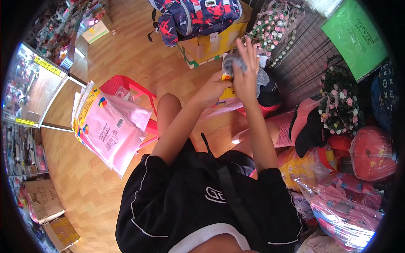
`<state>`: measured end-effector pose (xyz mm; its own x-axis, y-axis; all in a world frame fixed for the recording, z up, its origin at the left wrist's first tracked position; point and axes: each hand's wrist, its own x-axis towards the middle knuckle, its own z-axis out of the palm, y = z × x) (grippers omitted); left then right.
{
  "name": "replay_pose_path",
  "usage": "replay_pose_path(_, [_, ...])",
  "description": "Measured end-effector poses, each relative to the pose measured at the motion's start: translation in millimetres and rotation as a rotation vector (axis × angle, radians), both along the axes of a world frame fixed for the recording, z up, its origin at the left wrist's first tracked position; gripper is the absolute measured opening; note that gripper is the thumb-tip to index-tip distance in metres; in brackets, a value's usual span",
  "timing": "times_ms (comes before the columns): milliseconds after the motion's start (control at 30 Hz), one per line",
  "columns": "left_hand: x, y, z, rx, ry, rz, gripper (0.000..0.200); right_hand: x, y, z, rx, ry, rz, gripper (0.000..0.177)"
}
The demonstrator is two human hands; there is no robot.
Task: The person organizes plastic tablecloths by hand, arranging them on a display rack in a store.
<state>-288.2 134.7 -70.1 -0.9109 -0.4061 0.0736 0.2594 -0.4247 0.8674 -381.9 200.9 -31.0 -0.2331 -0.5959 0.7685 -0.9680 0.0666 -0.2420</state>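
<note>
My left hand [219, 87] is closed on the edge of a packet with a yellow printed header [228, 92] and pink plastic below it. Across the packet's top lies my right hand [247, 71], its fingers stretched away from me and slightly blurred. A fuzzy grey cloth [234, 64] shows on both sides of that hand, caught between thumb and palm; the hand hides its middle. To the left, similar pink packets [110, 130] with yellow headers lie on a red plastic stool [122, 86].
A patterned backpack [198, 19] rests on a yellow box [211, 46] ahead. At right are flower garlands [341, 101], a green packet [358, 38], a black-and-pink cap [307, 126] and several plastic-wrapped goods [346, 206]. Cardboard boxes [44, 200] and a glass case [33, 84] stand at left.
</note>
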Motion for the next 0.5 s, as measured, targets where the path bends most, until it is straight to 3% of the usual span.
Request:
replay_pose_path(100, [15.0, 2.9, 8.7, 0.054, -0.097, -0.058, 0.030, -24.0, -9.9, 0.1, -0.076, -1.187, 0.255, 0.045])
replay_pose_path(133, [20.0, 3.6, 9.7, 0.064, -0.118, -0.133, 0.031, -43.6, -15.1, -14.7, -0.086, -1.360, 0.262, 0.041])
replay_pose_path(200, [23.9, -3.5, 3.8, 0.066, -0.054, -0.244, 0.033, -63.2, -11.6, -32.4, -0.166, -1.758, 0.599, 0.038])
replay_pose_path(333, [37.5, -18.7, 11.5, 0.187, -0.041, -0.192, 0.034, -115.4, 10.7, -43.6, -0.593, -1.710, 0.667, 0.037])
replay_pose_path(400, [37.2, -25.1, 11.2, 0.254, -0.041, -0.132, 0.035, -109.5, 37.3, -12.7, -0.739, -1.641, 0.934, 0.036])
replay_pose_path(467, [33.6, -29.6, 5.4, 0.254, -0.044, -0.046, 0.034, -92.0, 50.7, 24.7, -0.769, -1.386, 1.049, 0.036])
replay_pose_path(500, [31.7, -30.8, 3.4, 0.257, -0.047, -0.049, 0.034, -80.1, 56.2, 41.9, -0.831, -1.295, 0.998, 0.036])
